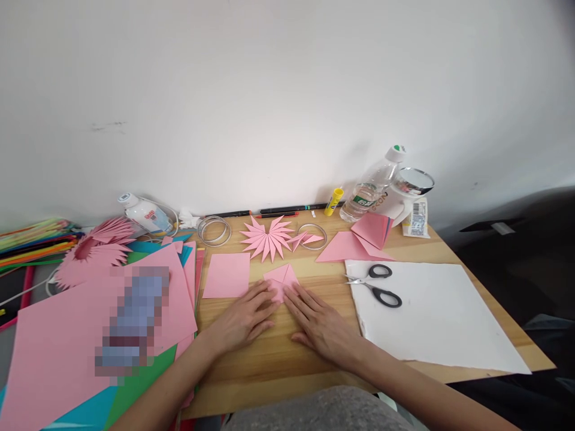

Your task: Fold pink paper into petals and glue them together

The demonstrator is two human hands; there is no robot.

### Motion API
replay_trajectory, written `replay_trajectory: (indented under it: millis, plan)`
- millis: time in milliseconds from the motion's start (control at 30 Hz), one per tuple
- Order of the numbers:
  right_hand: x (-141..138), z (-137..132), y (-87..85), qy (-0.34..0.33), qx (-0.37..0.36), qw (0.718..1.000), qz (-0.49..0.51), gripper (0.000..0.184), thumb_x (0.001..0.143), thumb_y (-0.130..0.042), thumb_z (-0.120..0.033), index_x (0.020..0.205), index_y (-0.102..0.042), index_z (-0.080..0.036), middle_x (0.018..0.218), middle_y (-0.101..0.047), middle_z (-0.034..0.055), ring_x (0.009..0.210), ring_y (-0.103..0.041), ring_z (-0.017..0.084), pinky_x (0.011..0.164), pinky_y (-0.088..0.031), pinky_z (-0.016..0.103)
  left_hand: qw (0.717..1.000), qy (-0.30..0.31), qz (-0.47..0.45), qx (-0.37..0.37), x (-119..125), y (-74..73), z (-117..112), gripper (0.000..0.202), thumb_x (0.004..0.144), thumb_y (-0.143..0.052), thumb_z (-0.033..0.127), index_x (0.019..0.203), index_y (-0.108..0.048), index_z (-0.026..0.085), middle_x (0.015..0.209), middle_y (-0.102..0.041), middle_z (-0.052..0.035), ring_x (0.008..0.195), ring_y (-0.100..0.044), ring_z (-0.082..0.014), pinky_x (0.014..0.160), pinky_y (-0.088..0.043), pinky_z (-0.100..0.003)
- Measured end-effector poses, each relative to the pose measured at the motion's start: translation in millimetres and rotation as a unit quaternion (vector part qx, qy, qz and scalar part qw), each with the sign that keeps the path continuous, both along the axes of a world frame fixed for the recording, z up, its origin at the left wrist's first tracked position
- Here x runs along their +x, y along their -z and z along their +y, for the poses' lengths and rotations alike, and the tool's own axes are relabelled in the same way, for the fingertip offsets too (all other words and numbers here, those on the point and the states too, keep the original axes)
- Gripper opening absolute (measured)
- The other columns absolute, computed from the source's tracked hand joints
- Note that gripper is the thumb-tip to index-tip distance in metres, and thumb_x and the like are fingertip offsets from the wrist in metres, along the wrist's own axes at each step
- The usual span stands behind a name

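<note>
Paper [283,276], pink and folded, lay at twelve o'clock from the person [318,410], the left hand [242,321] and right hand [324,326] resting on its near sides, both loosely spread. From it, a pink square [227,275] sat at nine, scissors [365,281] at three.

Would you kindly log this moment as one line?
left hand: on folded pink paper | right hand: on same paper | scissors: unheld, on white sheet
</note>
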State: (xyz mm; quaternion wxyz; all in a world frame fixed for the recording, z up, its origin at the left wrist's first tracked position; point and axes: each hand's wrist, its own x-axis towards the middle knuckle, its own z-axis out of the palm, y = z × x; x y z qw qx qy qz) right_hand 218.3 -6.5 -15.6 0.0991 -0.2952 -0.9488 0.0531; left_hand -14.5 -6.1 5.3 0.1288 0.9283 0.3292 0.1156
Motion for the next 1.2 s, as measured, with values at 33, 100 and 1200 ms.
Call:
replay_trajectory:
  millis: [33,100,1200]
  plan:
    - [0.1,0.5,-0.9,0.0,0.0,1.0,0.0,0.069,0.083,-0.054,-0.04,0.137,-0.028,-0.005,0.142,-0.03,0.0162,0.133,-0.022,0.029,0.104,-0.033,0.042,1.0,0.0,0.0,-0.001,0.0,0.1,-0.1,0.036,0.088,-0.046,0.025,0.122,-0.05,0.014,0.124,-0.052,-0.0137,0.13,-0.031,-0.0267,0.103,-0.037,-0.046]
    - [0.5,1.5,-2.1,0.0,-0.003,1.0,0.0,0.069,0.083,-0.053,-0.04,0.137,-0.029,-0.005,0.142,-0.031,0.0156,0.133,-0.022,0.029,0.104,-0.034,0.043,1.0,0.001,-0.001,-0.002,-0.4,0.8,-0.3,0.036,0.088,-0.046,0.026,0.122,-0.05,0.015,0.124,-0.052,-0.0134,0.13,-0.031,-0.0265,0.103,-0.036,-0.046]
    - [2.2,3.6,-3.4,-0.012,-0.019,1.0,-0.004,0.066,0.083,-0.055,-0.039,0.135,-0.033,-0.006,0.141,-0.032,0.0146,0.133,-0.022,0.03,0.105,-0.033,0.043,1.0,-0.004,0.007,0.023,2.4,0.4,0.7,0.033,0.087,-0.047,0.026,0.117,-0.054,0.014,0.121,-0.054,-0.0133,0.127,-0.035,-0.0261,0.101,-0.039,-0.045]
